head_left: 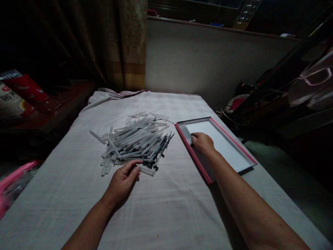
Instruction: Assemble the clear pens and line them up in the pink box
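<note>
A heap of slim whitish pens (137,139), some with black ends, lies loose on the cloth-covered table. At the near edge of the heap, my left hand (125,177) pinches the end of a whitish pen (146,170) between thumb and fingers. To the right is a shallow open box (194,156) with red sides and a white inside. A row of pens (185,132) lies side by side along its left end. My right hand (204,141) reaches into the box, fingers closed at this row; its fingertips are partly hidden.
A white cloth (166,215) covers the table, bunched at the far left corner. Beyond stand a curtain (132,45) and a pale wall (197,59). A pink container (15,180) is low at left; a dark side table (65,107) holds a red item.
</note>
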The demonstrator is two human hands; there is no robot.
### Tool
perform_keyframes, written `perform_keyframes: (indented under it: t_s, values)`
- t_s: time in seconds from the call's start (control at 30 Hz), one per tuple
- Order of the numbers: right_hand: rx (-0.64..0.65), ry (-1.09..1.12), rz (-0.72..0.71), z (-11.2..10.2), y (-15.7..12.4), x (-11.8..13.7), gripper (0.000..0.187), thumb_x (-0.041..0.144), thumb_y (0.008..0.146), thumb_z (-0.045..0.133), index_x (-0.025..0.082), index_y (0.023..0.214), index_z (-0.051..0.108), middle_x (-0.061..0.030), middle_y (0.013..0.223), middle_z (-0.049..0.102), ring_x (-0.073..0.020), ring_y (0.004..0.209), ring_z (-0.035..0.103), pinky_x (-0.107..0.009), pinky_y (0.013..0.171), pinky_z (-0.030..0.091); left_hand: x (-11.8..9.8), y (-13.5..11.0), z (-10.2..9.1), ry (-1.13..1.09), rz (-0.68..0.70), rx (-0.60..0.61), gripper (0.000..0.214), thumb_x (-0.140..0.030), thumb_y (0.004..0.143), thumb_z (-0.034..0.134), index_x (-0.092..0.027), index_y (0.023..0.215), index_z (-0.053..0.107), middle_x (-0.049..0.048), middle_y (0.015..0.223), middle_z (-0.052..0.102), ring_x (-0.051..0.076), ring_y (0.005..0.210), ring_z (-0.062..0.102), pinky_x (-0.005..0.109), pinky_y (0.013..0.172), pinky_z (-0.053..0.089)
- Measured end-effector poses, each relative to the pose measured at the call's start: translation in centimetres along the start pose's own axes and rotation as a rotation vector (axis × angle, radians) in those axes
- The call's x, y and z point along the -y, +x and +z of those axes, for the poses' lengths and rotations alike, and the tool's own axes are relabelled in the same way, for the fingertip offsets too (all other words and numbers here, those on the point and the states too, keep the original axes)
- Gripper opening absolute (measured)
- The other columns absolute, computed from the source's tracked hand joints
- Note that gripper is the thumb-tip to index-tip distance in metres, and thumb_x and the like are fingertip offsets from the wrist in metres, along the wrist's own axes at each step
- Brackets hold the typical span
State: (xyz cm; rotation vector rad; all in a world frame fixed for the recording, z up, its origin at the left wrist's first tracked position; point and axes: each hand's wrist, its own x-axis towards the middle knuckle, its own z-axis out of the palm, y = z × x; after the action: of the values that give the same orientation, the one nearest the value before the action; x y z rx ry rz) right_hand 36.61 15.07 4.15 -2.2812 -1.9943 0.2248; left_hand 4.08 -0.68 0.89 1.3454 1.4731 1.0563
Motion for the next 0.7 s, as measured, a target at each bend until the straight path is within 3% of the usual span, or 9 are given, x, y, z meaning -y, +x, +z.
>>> perform_keyframes:
  t_s: [0.37, 0.7]
  values:
    - [-0.01, -0.007, 0.007, -0.2, -0.3, 0.0, 0.041, 0.026, 0.093, 0.049, 0.023, 0.127, 0.072, -0.0084, 0.124, 0.073, -0.0273, 0.113, 0.068, -0.032, 0.088, 0.052, -0.3, 0.0, -0.1, -0.003, 0.006, -0.007, 0.041, -0.049, 0.086, 0.061, -0.017, 0.109, 0.07, 0.0003, 0.069, 0.065, 0.015, 0.062, 0.061, 0.025, 0.059, 0.049]
    - [-0.144, -0.002, -0.099, -1.4, -2.2, 2.7, 0.036, 0.026, 0.092, 0.053, 0.021, 0.122, 0.074, -0.0114, 0.122, 0.071, -0.0262, 0.108, 0.069, -0.032, 0.086, 0.053, 0.0, 0.1, -0.1, 0.004, 0.023, 0.005, 0.041, -0.049, 0.087, 0.059, -0.017, 0.111, 0.069, -0.0003, 0.069, 0.065, 0.014, 0.061, 0.061, 0.025, 0.058, 0.049]
